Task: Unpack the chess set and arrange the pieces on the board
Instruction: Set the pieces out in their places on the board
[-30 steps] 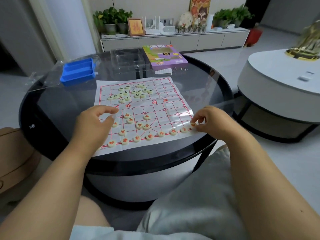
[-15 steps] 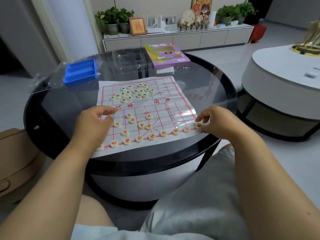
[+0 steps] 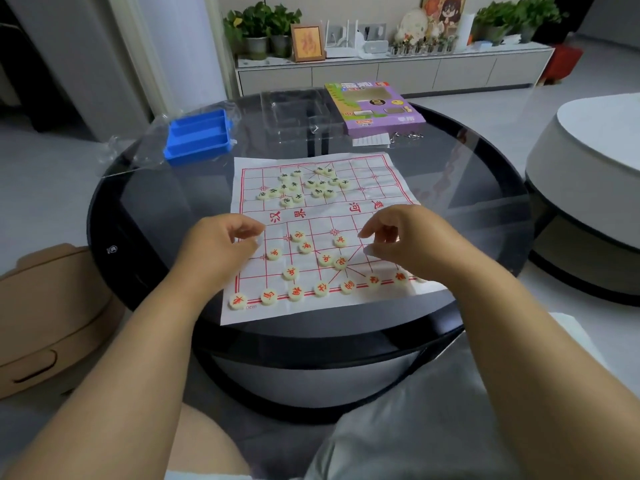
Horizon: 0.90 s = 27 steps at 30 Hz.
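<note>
Unpacking looks finished — the white paper board with red grid lines (image 3: 322, 233) lies flat on the round glass surface (image 3: 467, 202). Red-lettered cream discs (image 3: 296, 293) line the row nearest both hands; the black-lettered discs (image 3: 294, 188) beyond them sit heaped, unsorted. Left hand (image 3: 218, 247) and right hand (image 3: 412, 240) now hover mid-board, fingers curled — having left the corner pieces — whether either pinches a disc, I cannot tell.

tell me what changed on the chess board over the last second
The right hand left the near right corner, where it had set a red piece, and moved up toward the board's middle. The left hand shifted slightly; its grip cannot be judged. The black pieces stay heaped at the far side, and the blue tray and purple box stayed put.
</note>
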Tool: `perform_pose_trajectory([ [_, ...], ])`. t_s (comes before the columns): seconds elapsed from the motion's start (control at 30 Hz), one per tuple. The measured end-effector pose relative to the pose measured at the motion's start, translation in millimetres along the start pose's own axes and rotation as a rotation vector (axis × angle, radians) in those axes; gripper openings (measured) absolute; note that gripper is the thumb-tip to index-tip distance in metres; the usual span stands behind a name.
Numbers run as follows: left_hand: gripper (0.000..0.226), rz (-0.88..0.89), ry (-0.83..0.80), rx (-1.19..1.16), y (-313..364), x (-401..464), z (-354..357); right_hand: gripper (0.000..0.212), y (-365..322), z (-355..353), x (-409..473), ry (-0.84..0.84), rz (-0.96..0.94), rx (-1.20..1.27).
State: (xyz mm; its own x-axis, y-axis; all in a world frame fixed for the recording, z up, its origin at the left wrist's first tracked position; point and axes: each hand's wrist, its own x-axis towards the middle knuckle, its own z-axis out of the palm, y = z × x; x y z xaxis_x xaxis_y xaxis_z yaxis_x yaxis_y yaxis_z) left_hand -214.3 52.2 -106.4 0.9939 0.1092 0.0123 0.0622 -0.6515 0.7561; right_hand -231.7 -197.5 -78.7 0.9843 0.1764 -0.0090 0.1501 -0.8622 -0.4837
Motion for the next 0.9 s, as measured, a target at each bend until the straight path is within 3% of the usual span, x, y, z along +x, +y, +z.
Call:
perform_pose_trajectory([
  [0.27, 0.022, 0.041, -0.097, 0.072, -5, 8, 3, 0.03, -13, 15, 15, -0.127, 0.018, 0.008],
  [0.67, 0.022, 0.058, -0.167, 0.088, -10, 17, -7, 0.029, -16, 32, 19, -0.132, 0.022, -0.063],
  [0.9, 0.028, 0.206, -0.266, 0.229, 21, 46, 0, 0.031, -14, 30, 18, -0.145, 0.032, -0.048],
])
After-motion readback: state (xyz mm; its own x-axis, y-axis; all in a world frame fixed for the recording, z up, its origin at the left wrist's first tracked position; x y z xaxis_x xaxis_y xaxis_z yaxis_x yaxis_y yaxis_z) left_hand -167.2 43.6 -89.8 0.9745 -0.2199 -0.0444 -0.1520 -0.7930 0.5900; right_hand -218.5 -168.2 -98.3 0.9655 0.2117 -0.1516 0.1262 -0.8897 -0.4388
